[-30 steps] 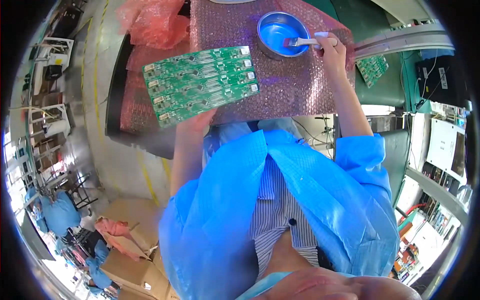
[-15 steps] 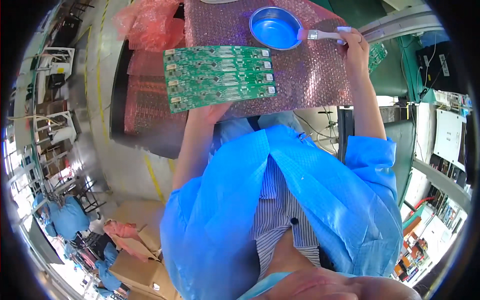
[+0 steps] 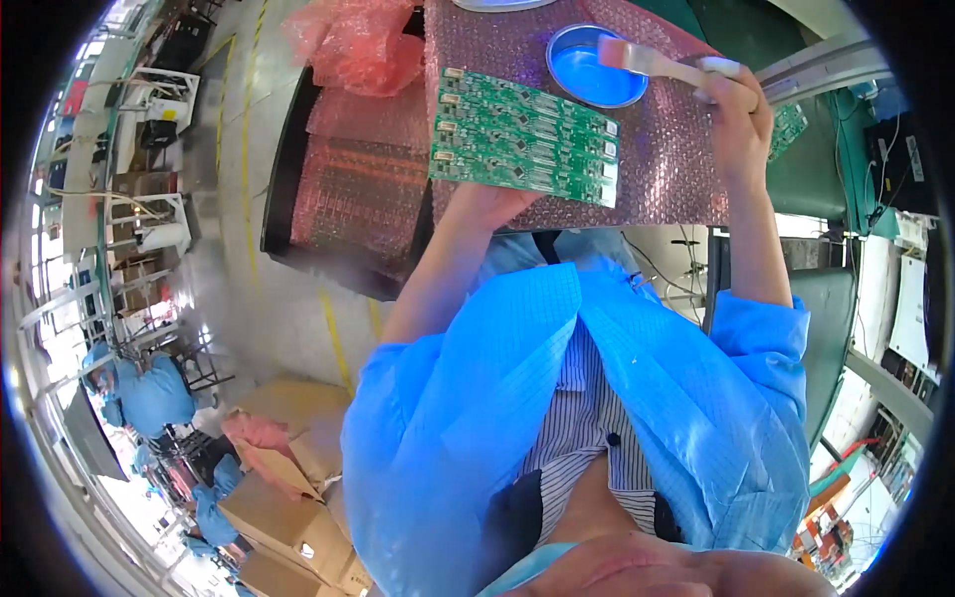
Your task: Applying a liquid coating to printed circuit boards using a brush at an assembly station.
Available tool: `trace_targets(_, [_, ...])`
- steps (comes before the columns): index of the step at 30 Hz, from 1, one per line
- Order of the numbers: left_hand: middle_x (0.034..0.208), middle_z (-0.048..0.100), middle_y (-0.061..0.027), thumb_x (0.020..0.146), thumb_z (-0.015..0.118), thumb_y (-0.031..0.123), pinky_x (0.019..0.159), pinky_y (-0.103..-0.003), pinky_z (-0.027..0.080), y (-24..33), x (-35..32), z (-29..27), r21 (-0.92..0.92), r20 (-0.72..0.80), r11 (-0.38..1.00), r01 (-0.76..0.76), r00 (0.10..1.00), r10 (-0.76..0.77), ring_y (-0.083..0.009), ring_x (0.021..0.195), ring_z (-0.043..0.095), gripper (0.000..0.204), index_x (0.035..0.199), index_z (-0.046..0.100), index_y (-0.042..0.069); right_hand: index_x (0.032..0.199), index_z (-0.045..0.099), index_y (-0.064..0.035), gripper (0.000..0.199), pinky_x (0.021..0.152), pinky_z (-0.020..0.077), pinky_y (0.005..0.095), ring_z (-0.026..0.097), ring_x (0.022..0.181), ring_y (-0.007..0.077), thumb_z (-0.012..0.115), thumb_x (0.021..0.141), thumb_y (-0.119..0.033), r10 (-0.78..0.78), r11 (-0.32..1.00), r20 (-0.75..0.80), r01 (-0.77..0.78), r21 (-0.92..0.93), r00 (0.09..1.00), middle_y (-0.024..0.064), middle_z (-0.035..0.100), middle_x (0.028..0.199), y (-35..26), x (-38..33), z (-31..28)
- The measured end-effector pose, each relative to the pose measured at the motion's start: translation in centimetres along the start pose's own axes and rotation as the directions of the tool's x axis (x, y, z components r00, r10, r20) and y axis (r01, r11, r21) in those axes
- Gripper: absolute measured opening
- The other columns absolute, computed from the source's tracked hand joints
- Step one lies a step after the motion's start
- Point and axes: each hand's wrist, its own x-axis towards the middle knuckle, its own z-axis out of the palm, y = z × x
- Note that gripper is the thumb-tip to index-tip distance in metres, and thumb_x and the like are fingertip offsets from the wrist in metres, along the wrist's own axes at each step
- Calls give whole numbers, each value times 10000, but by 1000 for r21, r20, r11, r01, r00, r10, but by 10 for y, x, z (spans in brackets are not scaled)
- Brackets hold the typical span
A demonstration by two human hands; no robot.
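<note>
My left hand (image 3: pixel 494 204) grips a green circuit board panel (image 3: pixel 524 137) by its near edge, the fingers mostly hidden beneath it. Rows of small parts and white connectors cover the panel, which is tilted with its right end nearer me. A flat brush (image 3: pixel 674 70) with pinkish bristles and a pale handle is pinched in my right hand (image 3: pixel 738 114). White coverings show on some of those fingertips. The bristles are over the right part of a round metal bowl (image 3: pixel 625 105) that glows blue inside; whether they touch any liquid I cannot tell.
Pink bubble wrap (image 3: pixel 667 179) covers the table under the bowl. Crumpled pink wrap (image 3: pixel 363 50) lies at the far left, and part of another dish (image 3: pixel 502 4) shows at the far edge. Another green board (image 3: pixel 788 129) lies right of my right hand. Cardboard boxes (image 3: pixel 288 517) stand at lower left.
The view has shifted, so the scene sits further right. The panel has turned clockwise, its right end coming nearer me. The brush has moved from the bowl's right rim to over its inside.
</note>
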Motion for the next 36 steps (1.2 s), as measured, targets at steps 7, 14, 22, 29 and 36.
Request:
trace_targets(7, [1180, 471, -94, 849, 449, 344, 897, -398, 395, -2, 7, 27, 36, 71, 997, 69, 995, -71, -221, 1073, 470, 439, 1191, 401, 72, 985, 541, 27, 194, 716, 390, 210, 511, 819, 107, 512, 843, -101, -216, 972, 461, 236, 15, 861, 48, 547, 901, -36, -10, 49])
trace_targets(14, [1183, 468, -86, 838, 467, 357, 891, -386, 399, -8, 12, 26, 151, 26, 983, 105, 994, -110, -210, 1065, 476, 463, 1194, 399, 68, 970, 546, 15, 168, 552, 350, 233, 462, 662, 120, 508, 825, -61, -321, 899, 607, 435, -46, 727, 63, 492, 790, -34, -6, 56])
trace_targets(22, [1161, 483, -86, 850, 443, 337, 884, -393, 401, -7, 7, 21, 85, 15, 993, 77, 997, -79, -215, 1046, 487, 426, 1173, 418, 61, 959, 545, 6, 164, 518, 324, 249, 437, 620, 133, 508, 801, -13, -390, 836, 627, 544, -66, 675, 72, 456, 733, -27, -8, 47])
trace_targets(29, [1126, 507, -87, 848, 450, 314, 872, -405, 407, -8, 6, 16, 91, 4, 993, 76, 997, -76, -225, 1027, 498, 392, 1139, 439, 52, 950, 544, 8, 164, 515, 331, 253, 446, 624, 162, 511, 789, 4, -551, 795, 508, 601, 79, 662, 91, 461, 750, -39, -8, 54])
trace_targets(36, [1116, 512, -89, 845, 459, 302, 868, -408, 409, -5, 5, -9, 128, 2, 989, 75, 997, -76, -226, 1019, 501, 373, 1124, 449, 53, 940, 542, 17, 165, 510, 336, 273, 444, 614, 170, 533, 776, -1, -448, 776, 661, 629, -46, 602, 87, 461, 739, -41, -5, 55])
